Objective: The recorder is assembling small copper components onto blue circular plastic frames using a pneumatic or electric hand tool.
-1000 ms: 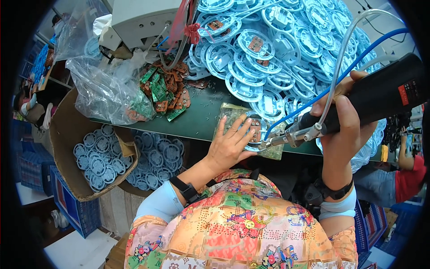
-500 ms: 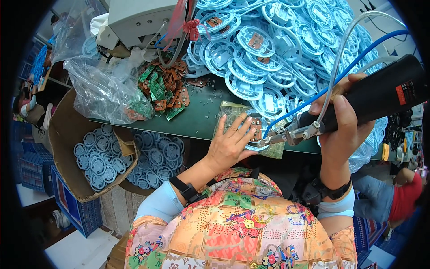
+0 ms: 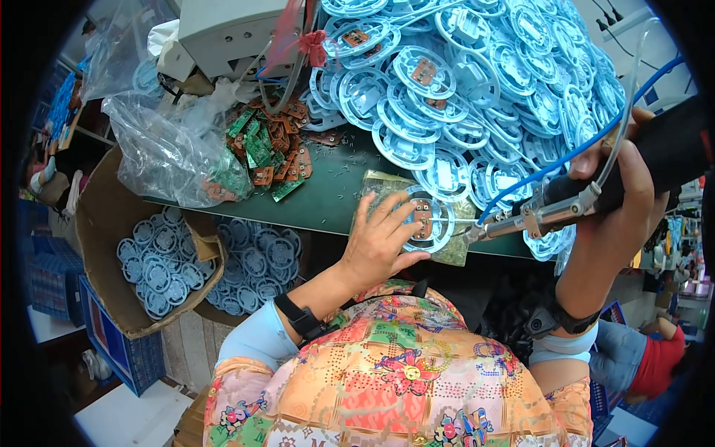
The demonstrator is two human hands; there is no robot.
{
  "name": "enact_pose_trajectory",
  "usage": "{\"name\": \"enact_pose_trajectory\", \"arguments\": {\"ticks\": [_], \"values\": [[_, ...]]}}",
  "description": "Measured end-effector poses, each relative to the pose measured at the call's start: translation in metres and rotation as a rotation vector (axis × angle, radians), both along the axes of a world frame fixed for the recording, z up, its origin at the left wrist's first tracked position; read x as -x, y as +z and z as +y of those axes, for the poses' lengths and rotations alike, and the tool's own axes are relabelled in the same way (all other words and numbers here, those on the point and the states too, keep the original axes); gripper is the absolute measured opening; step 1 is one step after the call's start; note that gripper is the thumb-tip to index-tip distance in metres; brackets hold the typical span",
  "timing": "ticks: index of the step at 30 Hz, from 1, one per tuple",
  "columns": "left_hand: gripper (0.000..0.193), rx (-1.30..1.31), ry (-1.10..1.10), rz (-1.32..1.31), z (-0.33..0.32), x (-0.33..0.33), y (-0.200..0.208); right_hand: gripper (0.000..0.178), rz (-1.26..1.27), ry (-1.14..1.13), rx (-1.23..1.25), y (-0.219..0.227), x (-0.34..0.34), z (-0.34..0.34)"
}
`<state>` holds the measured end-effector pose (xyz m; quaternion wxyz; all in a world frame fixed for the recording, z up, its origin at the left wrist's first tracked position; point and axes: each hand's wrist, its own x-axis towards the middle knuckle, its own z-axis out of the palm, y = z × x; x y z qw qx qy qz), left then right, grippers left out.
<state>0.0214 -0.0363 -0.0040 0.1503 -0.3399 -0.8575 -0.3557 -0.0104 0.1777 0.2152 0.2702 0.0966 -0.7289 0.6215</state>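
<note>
Many blue discs (image 3: 160,261) sit in the cardboard box (image 3: 103,208); beyond it, a clear bag (image 3: 160,141) seems, from here, to hold circuit boards (image 3: 229,181). Right of the box, the left hand (image 3: 376,242) spreads over a blue housing (image 3: 445,232); the right hand (image 3: 633,179) grips a black driver (image 3: 666,159).

Tool (image 3: 659,167) is blk, ring pc (image 3: 441,234) lt blue, board (image 3: 421,211) orange-brown, top (image 3: 406,372) multicol floral.

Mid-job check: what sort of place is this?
Probably an assembly workshop or small factory: a heap of light-blue plastic housings and a pile of small circuit boards sit on a green bench, and the right hand grips what looks like a black power tool.
</note>
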Motion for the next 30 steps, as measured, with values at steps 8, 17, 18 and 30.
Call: {"name": "enact_pose_trajectory", "arguments": {"ticks": [8, 17, 18, 30], "values": [[0.045, -0.175, -0.021, 0.049, 0.019, 0.015, 0.032, 0.050, 0.073, -0.031, 0.060, 0.001, 0.012, -0.023], [0.036, -0.197, -0.002, 0.048, 0.032, 0.022, 0.037, 0.049, 0.113, -0.008, 0.107, -0.003, 0.016, -0.028], [0.038, -0.181, 0.006, 0.048, 0.032, 0.022, 0.037, 0.049, 0.113, -0.004, 0.100, -0.003, 0.017, -0.028], [0.013, -0.268, 0.019, 0.041, 0.024, 0.027, 0.033, 0.046, 0.147, 0.004, 0.144, -0.012, 0.016, -0.024]]}}
